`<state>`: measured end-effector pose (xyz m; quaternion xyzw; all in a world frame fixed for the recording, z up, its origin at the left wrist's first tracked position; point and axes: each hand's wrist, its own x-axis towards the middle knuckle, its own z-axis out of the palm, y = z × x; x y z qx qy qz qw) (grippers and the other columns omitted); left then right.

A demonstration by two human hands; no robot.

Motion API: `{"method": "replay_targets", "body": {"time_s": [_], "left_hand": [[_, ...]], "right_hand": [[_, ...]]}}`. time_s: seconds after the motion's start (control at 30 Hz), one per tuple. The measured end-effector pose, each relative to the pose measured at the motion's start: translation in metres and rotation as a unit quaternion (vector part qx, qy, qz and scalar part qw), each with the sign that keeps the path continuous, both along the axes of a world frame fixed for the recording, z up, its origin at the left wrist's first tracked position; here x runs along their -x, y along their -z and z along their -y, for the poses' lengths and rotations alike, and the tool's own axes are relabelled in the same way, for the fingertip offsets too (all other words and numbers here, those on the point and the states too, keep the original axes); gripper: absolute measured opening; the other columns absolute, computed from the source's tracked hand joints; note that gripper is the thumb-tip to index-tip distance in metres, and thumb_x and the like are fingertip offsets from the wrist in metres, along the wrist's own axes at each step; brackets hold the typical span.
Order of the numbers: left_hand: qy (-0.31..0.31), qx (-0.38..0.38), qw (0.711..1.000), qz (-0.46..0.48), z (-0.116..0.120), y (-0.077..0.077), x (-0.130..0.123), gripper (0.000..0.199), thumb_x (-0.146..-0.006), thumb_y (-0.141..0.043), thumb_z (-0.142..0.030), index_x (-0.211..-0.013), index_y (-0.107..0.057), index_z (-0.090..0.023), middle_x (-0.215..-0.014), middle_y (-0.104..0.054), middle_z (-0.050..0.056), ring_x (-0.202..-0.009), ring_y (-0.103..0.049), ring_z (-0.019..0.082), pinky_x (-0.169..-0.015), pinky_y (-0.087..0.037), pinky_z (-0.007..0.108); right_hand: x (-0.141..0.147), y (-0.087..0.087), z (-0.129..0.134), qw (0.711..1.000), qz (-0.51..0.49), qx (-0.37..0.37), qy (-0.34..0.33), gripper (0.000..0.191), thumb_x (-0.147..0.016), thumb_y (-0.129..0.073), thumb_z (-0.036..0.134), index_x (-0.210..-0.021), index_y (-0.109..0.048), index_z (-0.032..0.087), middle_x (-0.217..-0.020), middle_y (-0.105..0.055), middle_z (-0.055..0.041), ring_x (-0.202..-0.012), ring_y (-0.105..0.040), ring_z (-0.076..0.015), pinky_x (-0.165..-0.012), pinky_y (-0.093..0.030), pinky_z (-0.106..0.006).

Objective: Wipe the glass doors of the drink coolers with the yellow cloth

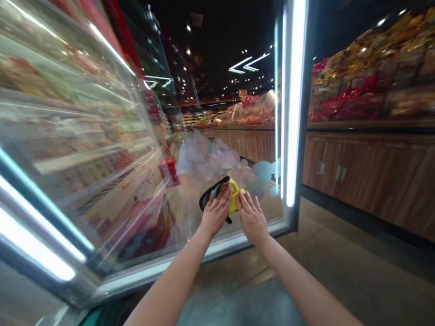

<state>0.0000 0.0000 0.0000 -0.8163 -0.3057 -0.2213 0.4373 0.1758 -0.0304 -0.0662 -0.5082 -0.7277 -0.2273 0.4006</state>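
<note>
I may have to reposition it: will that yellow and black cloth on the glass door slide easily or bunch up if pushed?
The cloth looks soft and floppy, folding under both hands, so it probably bunches. On smooth glass door it likely slides easily. It seems light.

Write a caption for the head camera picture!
Both hands, left hand and right hand, press a yellow cloth against a glass door.

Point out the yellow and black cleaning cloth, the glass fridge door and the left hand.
Yellow and black cleaning cloth [234,188]: head view, on its yellow part.
Glass fridge door [136,149]: head view, on the pane.
Left hand [215,210]: head view, on the back of the hand.
</note>
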Motion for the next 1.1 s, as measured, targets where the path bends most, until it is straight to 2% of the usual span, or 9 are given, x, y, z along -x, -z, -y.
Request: {"method": "replay_targets", "body": {"time_s": [0.13,0.23,0.37,0.5,0.6,0.67,0.77,0.9,1.1], "left_hand": [[-0.065,0.008,0.993,0.096,0.009,-0.005,0.020,0.071,-0.098,-0.052,-0.026,-0.162,-0.024,-0.014,-0.160,-0.042,0.013,-0.153,-0.034,0.024,-0.127,0.011,0.054],[-0.081,0.010,0.987,0.137,0.016,0.016,0.035,0.076,-0.093,-0.060,-0.026,-0.161,-0.029,-0.012,-0.159,-0.042,0.018,-0.153,-0.033,0.028,-0.128,0.006,0.054],[-0.056,0.029,0.993,0.098,0.016,0.044,0.039,0.072,-0.091,-0.059,-0.019,-0.159,-0.034,-0.011,-0.156,-0.048,0.017,-0.153,-0.034,0.025,-0.130,0.001,0.048],[-0.035,0.031,0.996,0.074,0.007,0.029,0.037,0.072,-0.096,-0.056,-0.022,-0.161,-0.028,-0.014,-0.156,-0.050,0.013,-0.152,-0.036,0.022,-0.131,-0.007,0.046],[-0.043,0.022,0.995,0.087,0.008,0.011,0.052,0.079,-0.095,-0.061,-0.028,-0.163,-0.023,-0.015,-0.157,-0.049,0.014,-0.153,-0.035,0.025,-0.131,-0.008,0.049],[-0.074,0.019,0.990,0.116,0.013,0.012,0.069,0.083,-0.093,-0.065,-0.030,-0.163,-0.023,-0.015,-0.159,-0.045,0.016,-0.154,-0.033,0.028,-0.130,-0.006,0.053],[-0.101,0.032,0.987,0.120,0.022,0.032,0.091,0.080,-0.090,-0.066,-0.029,-0.160,-0.031,-0.012,-0.159,-0.044,0.020,-0.154,-0.032,0.030,-0.130,-0.006,0.053],[-0.094,0.080,0.991,0.055,0.024,0.053,0.095,0.075,-0.088,-0.062,-0.024,-0.158,-0.038,-0.013,-0.156,-0.048,0.018,-0.153,-0.034,0.028,-0.129,-0.013,0.051],[-0.101,0.057,0.988,0.106,0.025,0.012,0.106,0.079,-0.090,-0.059,-0.021,-0.162,-0.026,-0.016,-0.161,-0.043,0.014,-0.155,-0.031,0.025,-0.130,-0.008,0.049]], "right_hand": [[0.032,-0.013,-0.011,0.999,-0.031,0.000,-0.017,0.064,-0.096,-0.041,0.007,-0.159,-0.034,0.011,-0.166,-0.032,-0.0149,-0.157,-0.025,-0.0295,-0.122,-0.038,-0.050],[0.042,-0.006,-0.010,0.998,-0.006,-0.024,-0.056,0.058,-0.097,-0.048,0.011,-0.154,-0.046,0.018,-0.166,-0.035,-0.0117,-0.156,-0.027,-0.0299,-0.121,-0.040,-0.049],[0.028,0.007,-0.007,0.995,0.036,-0.062,-0.067,0.053,-0.097,-0.054,0.013,-0.147,-0.056,0.028,-0.159,-0.048,-0.0057,-0.153,-0.034,-0.0274,-0.124,-0.035,-0.051],[0.024,-0.012,-0.015,0.996,0.007,-0.090,-0.026,0.052,-0.097,-0.051,0.009,-0.145,-0.058,0.027,-0.154,-0.054,-0.0030,-0.153,-0.034,-0.0278,-0.127,-0.027,-0.054],[0.048,-0.032,-0.019,0.994,-0.013,-0.106,-0.021,0.051,-0.097,-0.048,0.010,-0.145,-0.058,0.022,-0.154,-0.054,-0.0033,-0.154,-0.033,-0.0285,-0.127,-0.025,-0.054],[0.070,-0.036,-0.016,0.994,-0.007,-0.104,-0.033,0.051,-0.096,-0.049,0.013,-0.146,-0.057,0.019,-0.157,-0.050,-0.0052,-0.154,-0.031,-0.0287,-0.129,-0.021,-0.053],[0.088,-0.023,-0.006,0.994,0.029,-0.085,-0.067,0.056,-0.094,-0.052,0.020,-0.149,-0.053,0.014,-0.162,-0.042,-0.0104,-0.155,-0.030,-0.0290,-0.130,-0.015,-0.052],[0.081,-0.003,-0.002,0.990,0.070,-0.110,-0.062,0.053,-0.094,-0.052,0.015,-0.147,-0.055,0.018,-0.156,-0.052,-0.0082,-0.151,-0.037,-0.0258,-0.131,-0.007,-0.051],[0.099,-0.039,-0.014,0.983,0.060,-0.168,-0.039,0.049,-0.098,-0.046,0.010,-0.145,-0.056,0.016,-0.154,-0.053,-0.0077,-0.151,-0.038,-0.0239,-0.132,-0.010,-0.048]]}}
